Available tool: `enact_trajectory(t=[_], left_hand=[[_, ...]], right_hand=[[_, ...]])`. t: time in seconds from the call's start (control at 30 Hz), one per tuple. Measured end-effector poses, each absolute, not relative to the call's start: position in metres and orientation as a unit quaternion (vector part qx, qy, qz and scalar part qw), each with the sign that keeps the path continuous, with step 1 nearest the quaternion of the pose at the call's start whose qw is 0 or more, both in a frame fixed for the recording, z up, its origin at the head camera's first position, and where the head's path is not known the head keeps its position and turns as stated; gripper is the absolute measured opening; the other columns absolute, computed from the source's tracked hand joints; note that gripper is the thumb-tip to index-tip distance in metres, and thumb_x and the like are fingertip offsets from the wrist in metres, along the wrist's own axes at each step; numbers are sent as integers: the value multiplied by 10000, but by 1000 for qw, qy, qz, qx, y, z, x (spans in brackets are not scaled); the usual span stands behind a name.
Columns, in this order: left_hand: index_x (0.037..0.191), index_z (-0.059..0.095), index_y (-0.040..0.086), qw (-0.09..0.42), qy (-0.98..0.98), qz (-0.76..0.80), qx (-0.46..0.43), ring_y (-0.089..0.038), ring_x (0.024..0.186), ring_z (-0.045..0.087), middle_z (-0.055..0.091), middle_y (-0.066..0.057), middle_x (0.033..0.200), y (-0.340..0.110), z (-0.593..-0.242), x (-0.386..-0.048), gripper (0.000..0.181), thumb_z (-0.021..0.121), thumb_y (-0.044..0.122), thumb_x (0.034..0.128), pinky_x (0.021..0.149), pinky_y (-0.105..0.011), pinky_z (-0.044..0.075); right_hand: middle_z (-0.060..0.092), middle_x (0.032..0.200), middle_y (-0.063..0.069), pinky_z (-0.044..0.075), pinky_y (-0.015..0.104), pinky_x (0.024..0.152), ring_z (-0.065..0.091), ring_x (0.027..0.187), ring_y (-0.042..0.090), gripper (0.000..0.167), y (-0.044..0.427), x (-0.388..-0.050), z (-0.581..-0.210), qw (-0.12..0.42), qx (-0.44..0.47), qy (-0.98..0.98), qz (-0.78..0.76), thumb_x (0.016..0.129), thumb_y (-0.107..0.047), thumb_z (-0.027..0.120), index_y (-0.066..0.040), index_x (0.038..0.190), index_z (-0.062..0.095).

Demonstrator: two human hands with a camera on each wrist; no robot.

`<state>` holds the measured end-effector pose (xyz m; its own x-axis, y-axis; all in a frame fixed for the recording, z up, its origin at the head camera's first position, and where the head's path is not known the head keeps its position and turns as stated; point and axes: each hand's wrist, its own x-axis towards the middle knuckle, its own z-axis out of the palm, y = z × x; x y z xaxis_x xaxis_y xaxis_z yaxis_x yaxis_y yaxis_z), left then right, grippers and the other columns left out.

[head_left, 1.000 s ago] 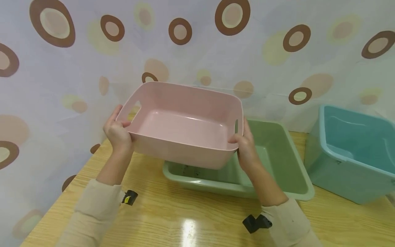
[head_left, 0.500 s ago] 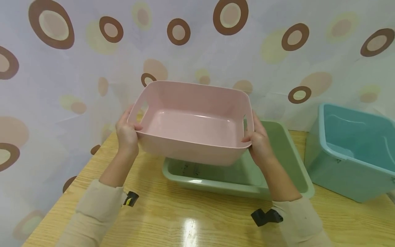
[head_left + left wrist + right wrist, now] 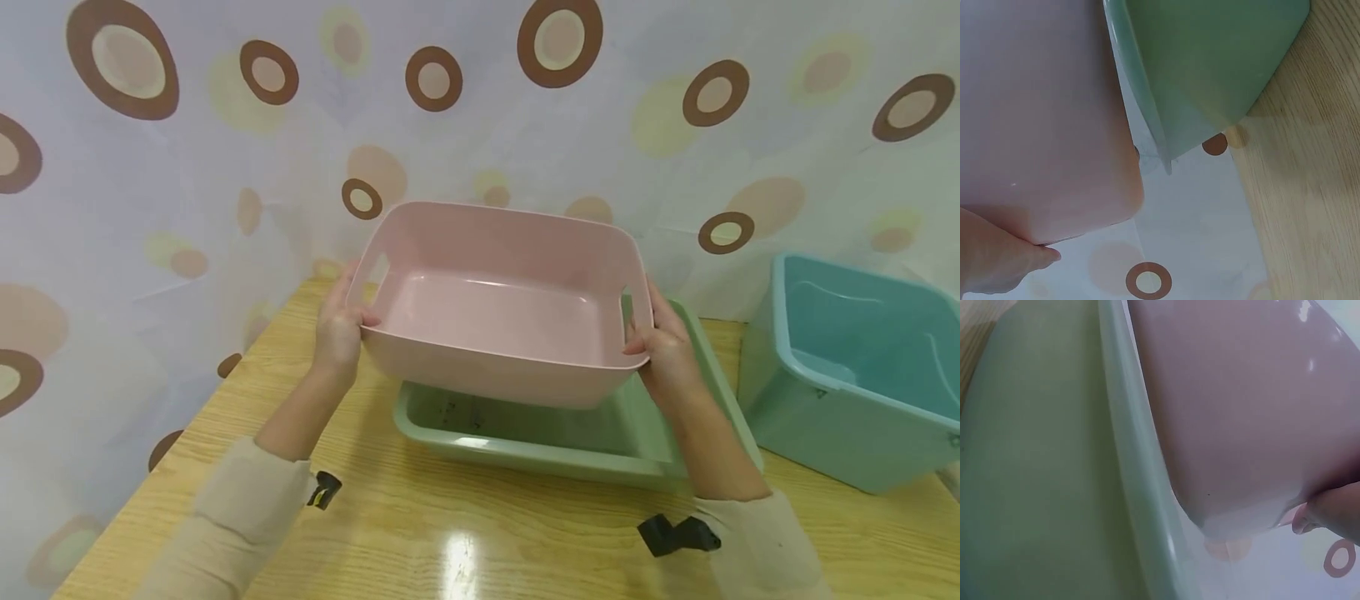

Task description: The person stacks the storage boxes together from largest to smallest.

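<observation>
Between both hands hangs a pink plastic bin [image 3: 495, 317] with a handle slot in each short end; nothing lies inside it. My left hand [image 3: 337, 333] grips its left end, thumb over the rim by the slot. At the other end my right hand [image 3: 667, 354] holds the rim, thumb inside near the right slot. Below the pink bin stands a larger green basin [image 3: 540, 461], partly hidden by it. In the left wrist view the pink bin's side [image 3: 1041, 125] is above the green wall [image 3: 1204, 62]. The right wrist view shows the pink wall [image 3: 1247, 412] close over the green rim [image 3: 1138, 462].
A blue-green tub [image 3: 847, 417] stands on the right, beside the green basin. All rest on a light wooden table [image 3: 390, 533]. Behind rises a wall cover [image 3: 480, 125] patterned with circles. Black wrist mounts [image 3: 678, 535] sit on the sleeves.
Both hands have carried the pink bin to the right, farther over the green basin. The green basin and the blue-green tub have stayed in place.
</observation>
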<state>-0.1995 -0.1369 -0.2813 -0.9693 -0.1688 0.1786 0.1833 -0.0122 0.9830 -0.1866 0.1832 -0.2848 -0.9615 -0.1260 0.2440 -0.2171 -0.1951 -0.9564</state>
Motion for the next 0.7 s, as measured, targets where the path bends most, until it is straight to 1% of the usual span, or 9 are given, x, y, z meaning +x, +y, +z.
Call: enact_trajectory(t=[0.07, 0.2, 0.33, 0.37, 0.47, 0.5, 0.57, 0.63, 0.7], left_hand=[[1430, 318, 10, 124, -694, -709, -12, -234, 1386, 232, 277, -115, 1517, -133, -283, -200, 808, 370, -124, 635, 1134, -391, 183], [1433, 309, 9, 119, -698, -705, -29, -241, 1364, 245, 279, -116, 1515, -127, -286, -201, 820, 364, -123, 625, 1099, -391, 210], [1439, 289, 9, 111, -701, -703, -42, -252, 1341, 266, 286, -123, 1509, -120, -289, -202, 839, 367, -120, 614, 1099, -399, 209], [1440, 286, 10, 109, -702, -702, -45, -250, 1329, 275, 290, -123, 1506, -118, -289, -202, 843, 368, -120, 611, 1096, -399, 213], [1443, 275, 7, 104, -701, -703, -53, -258, 1317, 285, 288, -132, 1504, -113, -293, -202, 855, 370, -113, 602, 1096, -408, 217], [1447, 265, 7, 101, -702, -703, -54, -258, 1329, 273, 275, -133, 1511, -111, -294, -201, 857, 371, -110, 604, 1106, -411, 207], [1451, 253, 8, 96, -704, -702, -57, -266, 1344, 259, 256, -135, 1519, -108, -296, -202, 860, 371, -107, 606, 1114, -424, 199], [1458, 241, 17, 88, -705, -702, -57, -270, 1357, 249, 243, -127, 1526, -104, -297, -202, 865, 376, -104, 612, 1118, -434, 196], [1461, 239, 27, 82, -704, -704, -54, -270, 1359, 248, 239, -120, 1529, -100, -297, -202, 865, 381, -105, 618, 1119, -439, 197]], right_hand=[[433, 1038, -58, 277, 176, 677, 316, 793, 110, 923, 188, -186, -284, 18, 147, -628, 764, 660, 208, 234, -94, 1499, 0], [377, 860, -75, 230, 203, 705, 253, 739, 118, 923, 198, -185, -284, 19, 159, -631, 759, 643, 196, 225, -76, 1499, 11], [340, 691, -30, 186, 247, 587, 203, 630, 145, 917, 208, -185, -284, 30, 155, -629, 761, 630, 207, 222, -40, 1492, 31], [472, 819, -5, 235, 212, 611, 294, 696, 122, 916, 210, -185, -284, 27, 155, -631, 759, 633, 207, 222, -42, 1492, 25], [511, 1084, 28, 217, 213, 558, 292, 681, 125, 922, 218, -185, -284, 24, 160, -624, 764, 635, 219, 213, -46, 1491, -5], [487, 877, -14, 158, 251, 516, 198, 609, 153, 922, 221, -185, -286, 28, 165, -620, 766, 632, 224, 215, -38, 1490, 2], [503, 917, -21, 160, 252, 524, 206, 615, 148, 922, 225, -184, -287, 27, 172, -618, 766, 632, 225, 208, -36, 1488, -13], [367, 677, -49, 118, 289, 512, 150, 575, 173, 921, 230, -184, -290, 33, 172, -614, 770, 625, 228, 208, -22, 1486, 1], [452, 784, -23, 178, 257, 528, 226, 619, 155, 913, 235, -183, -293, 30, 168, -621, 765, 637, 224, 206, -30, 1487, -11]])
